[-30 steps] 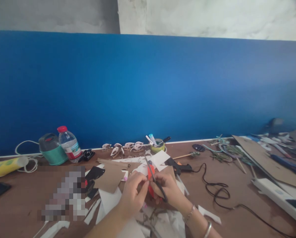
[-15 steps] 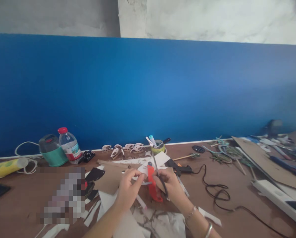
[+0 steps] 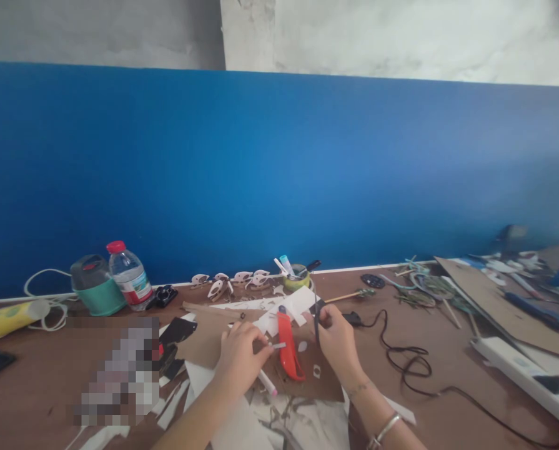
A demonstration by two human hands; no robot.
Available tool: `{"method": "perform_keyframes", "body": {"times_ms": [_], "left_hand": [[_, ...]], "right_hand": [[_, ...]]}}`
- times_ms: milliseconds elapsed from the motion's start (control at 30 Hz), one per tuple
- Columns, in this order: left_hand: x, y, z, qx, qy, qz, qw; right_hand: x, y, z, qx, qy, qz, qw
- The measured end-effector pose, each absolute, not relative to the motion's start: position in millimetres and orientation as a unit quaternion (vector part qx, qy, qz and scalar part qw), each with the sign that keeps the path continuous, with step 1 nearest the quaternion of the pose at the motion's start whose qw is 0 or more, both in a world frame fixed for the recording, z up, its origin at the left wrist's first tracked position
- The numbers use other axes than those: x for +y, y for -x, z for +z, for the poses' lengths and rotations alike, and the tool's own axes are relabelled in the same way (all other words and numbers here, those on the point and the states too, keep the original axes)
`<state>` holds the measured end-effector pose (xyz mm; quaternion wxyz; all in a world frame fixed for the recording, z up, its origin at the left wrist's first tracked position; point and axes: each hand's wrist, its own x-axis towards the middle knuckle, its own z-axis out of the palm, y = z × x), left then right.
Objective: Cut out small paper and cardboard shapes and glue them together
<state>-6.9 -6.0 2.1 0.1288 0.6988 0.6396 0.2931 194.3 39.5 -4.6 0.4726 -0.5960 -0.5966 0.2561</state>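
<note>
Between thumb and finger, my left hand (image 3: 244,355) pinches a small white paper strip (image 3: 278,345). My right hand (image 3: 336,337) grips a pair of black-handled scissors (image 3: 316,315), blades pointing up and away from me; whether the blades are parted I cannot tell. Between the hands an orange-red tool (image 3: 289,350), perhaps a cutter, lies on the brown table. A white marker with a pink end (image 3: 267,382) rests just below my left hand. White paper (image 3: 298,303) lies beyond the tool, and a small white scrap (image 3: 302,345) is to its right.
Several white bird-like cutouts (image 3: 242,278) line the back edge beside a yellow-green pen holder (image 3: 295,281). A water bottle (image 3: 130,278) stands at left. A black cord (image 3: 410,362) and a white power strip (image 3: 527,378) lie at right. Paper scraps surround my forearms.
My right hand has moved right and slightly up with the scissors, away from my left hand. The orange-red tool is now fully uncovered. My left hand stays near its place with the strip.
</note>
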Motion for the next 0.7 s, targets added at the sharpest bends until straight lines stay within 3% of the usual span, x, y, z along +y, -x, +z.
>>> {"method": "perform_keyframes", "body": {"times_ms": [500, 700], "left_hand": [[-8.5, 2.1, -3.4, 0.602, -0.74, 0.277, 0.11], [1.5, 10.5, -16.6, 0.588, -0.687, 0.395, 0.165]], "right_hand": [[44.5, -191.7, -21.2, -0.618, 0.562, 0.206, 0.509], [32.4, -182.3, -9.2, -0.578, 0.472, 0.392, 0.538]]}}
